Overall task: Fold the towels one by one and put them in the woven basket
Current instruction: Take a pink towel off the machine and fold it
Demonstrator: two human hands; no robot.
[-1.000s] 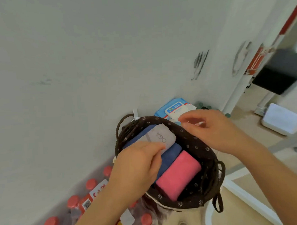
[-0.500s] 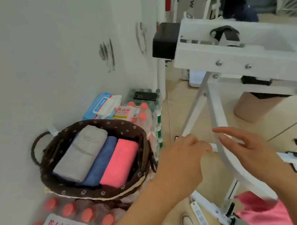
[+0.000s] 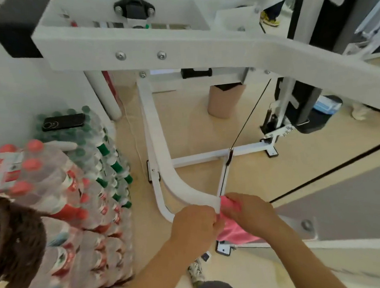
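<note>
The left hand (image 3: 194,224) and right hand (image 3: 248,213) are clenching fingers round the pink cloth towel (image 3: 238,233) beside the curved white metal bar (image 3: 164,166) (yanking risks snagging it).

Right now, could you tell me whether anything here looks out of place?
A black phone lies on top of the green-capped bottles, an odd perch. The pink towel is bunched beside the white frame, gripped by the left hand and right hand.
</note>
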